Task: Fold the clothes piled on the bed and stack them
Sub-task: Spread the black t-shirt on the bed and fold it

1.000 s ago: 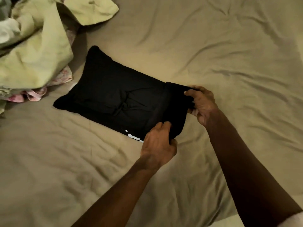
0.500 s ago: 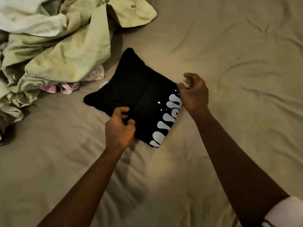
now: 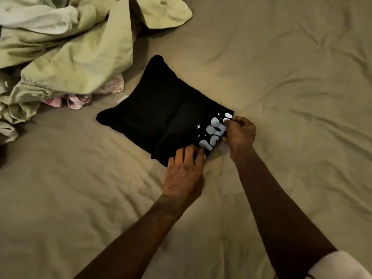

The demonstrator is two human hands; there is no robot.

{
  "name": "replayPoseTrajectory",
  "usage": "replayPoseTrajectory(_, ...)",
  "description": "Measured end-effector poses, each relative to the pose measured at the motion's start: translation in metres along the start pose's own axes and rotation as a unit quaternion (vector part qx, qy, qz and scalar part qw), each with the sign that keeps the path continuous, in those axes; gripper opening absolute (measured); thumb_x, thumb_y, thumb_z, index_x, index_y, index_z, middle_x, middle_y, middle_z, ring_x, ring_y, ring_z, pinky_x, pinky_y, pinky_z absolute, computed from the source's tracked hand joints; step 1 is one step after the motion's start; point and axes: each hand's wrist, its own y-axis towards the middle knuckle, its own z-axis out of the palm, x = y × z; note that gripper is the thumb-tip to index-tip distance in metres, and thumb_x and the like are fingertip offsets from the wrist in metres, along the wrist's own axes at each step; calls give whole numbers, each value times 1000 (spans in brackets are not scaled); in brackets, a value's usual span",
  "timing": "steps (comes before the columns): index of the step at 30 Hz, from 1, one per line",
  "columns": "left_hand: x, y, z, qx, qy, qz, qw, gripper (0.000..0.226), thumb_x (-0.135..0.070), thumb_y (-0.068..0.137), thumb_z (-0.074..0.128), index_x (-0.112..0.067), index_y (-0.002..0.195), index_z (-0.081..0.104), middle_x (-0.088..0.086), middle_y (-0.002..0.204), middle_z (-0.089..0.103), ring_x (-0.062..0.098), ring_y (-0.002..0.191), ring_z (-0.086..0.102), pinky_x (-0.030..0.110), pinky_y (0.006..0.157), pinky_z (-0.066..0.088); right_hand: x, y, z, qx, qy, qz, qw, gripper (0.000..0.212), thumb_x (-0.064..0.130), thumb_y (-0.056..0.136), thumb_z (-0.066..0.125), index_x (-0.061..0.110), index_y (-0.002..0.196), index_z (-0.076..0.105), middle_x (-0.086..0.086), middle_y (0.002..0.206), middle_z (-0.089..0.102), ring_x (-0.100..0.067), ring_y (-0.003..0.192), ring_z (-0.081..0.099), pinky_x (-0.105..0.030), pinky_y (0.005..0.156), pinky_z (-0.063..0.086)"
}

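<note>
A black garment [image 3: 161, 117] with white lettering lies folded into a rough square on the tan bed sheet [image 3: 281, 77]. My right hand [image 3: 239, 133] pinches its right edge beside the lettering. My left hand [image 3: 184, 174] rests on the garment's near edge with fingers laid fairly flat on the cloth. A pile of unfolded clothes [image 3: 66, 47], mostly pale green, fills the upper left.
A pink floral piece [image 3: 78, 99] pokes out from under the green pile, close to the black garment's left corner. Wrinkled tan sheet stretches to the right and toward me.
The garment's right end was folded over to the left, showing the white lettering. My left hand shifted from the fold's left side back to the near edge by the lettering.
</note>
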Motion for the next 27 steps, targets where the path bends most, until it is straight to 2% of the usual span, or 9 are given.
replayPoseTrajectory(3, -1, 0, 0, -36, -14, 12, 999, 71, -19, 69, 83, -13, 136, 59, 14, 127, 57, 32, 101, 59, 42, 77, 57, 6, -4, -5, 47, -35, -6, 998, 21, 32, 78, 83, 16, 89, 75, -4, 83, 76, -22, 74, 71, -42, 72, 63)
replayPoseTrajectory(7, 12, 4, -22, -21, -143, 14, 989, 52, -10, 91, 60, -20, 142, 57, 3, 134, 56, 23, 115, 55, 35, 94, 50, 26, -14, -20, 74, -4, 5, 997, 10, 10, 85, 78, 11, 85, 68, -13, 83, 70, -20, 58, 63, -27, 50, 53)
replayPoseTrajectory(9, 15, 0, -47, -53, -251, 17, 966, 41, -8, 87, 63, -24, 124, 70, -6, 114, 67, 11, 99, 63, 30, 86, 56, 40, -25, -33, 53, 17, -2, 998, 13, 5, 85, 73, 14, 91, 67, -10, 79, 68, -14, 48, 59, -22, 43, 47)
replayPoseTrajectory(12, 21, -7, -81, -68, -452, -23, 889, 30, -3, 84, 66, -28, 96, 77, -14, 89, 74, 6, 79, 70, 23, 67, 56, 64, -46, -54, 42, 30, -31, 998, 29, 2, 84, 66, 21, 106, 67, -2, 67, 65, -13, 39, 52, -20, 41, 41)
replayPoseTrajectory(14, 34, -2, -102, -66, -563, -79, 820, 31, -3, 83, 63, -31, 88, 76, -12, 85, 77, 5, 76, 71, 20, 66, 55, 80, -59, -52, 75, 41, -47, 995, 28, 3, 88, 66, 18, 111, 70, -1, 64, 65, -16, 41, 53, -22, 44, 44)
replayPoseTrajectory(19, 107, 43, -106, -123, -602, -275, 740, 38, 10, 81, 55, -22, 79, 76, -2, 72, 73, 10, 62, 61, 22, 60, 51, 116, -71, 3, 196, 130, -79, 969, 18, 15, 99, 63, 11, 117, 65, -8, 87, 71, -25, 77, 69, -33, 71, 57)
replayPoseTrajectory(23, 164, 63, -84, -113, -501, -370, 774, 27, -21, 74, 64, -33, 94, 74, -8, 94, 78, 17, 92, 74, 43, 92, 60, 91, -58, 51, 100, 34, -100, 989, 30, 26, 82, 71, 20, 111, 68, -1, 96, 72, -17, 82, 68, -39, 84, 60)
replayPoseTrajectory(25, 163, 62, -91, -130, -434, -383, 805, 23, -25, 84, 66, -33, 106, 69, -7, 105, 74, 22, 105, 70, 39, 101, 54, 65, -56, 64, 56, -32, -69, 996, 53, 40, 73, 73, 23, 122, 63, -6, 116, 68, -23, 99, 68, -42, 94, 57)
replayPoseTrajectory(27, 151, 58, -98, -151, -400, -388, 817, 31, -29, 93, 67, -25, 123, 62, -1, 117, 71, 24, 113, 65, 29, 97, 45, 43, -56, 66, 24, -64, -22, 997, 64, 41, 81, 75, 17, 137, 54, -11, 131, 59, -28, 113, 63, -38, 97, 53)
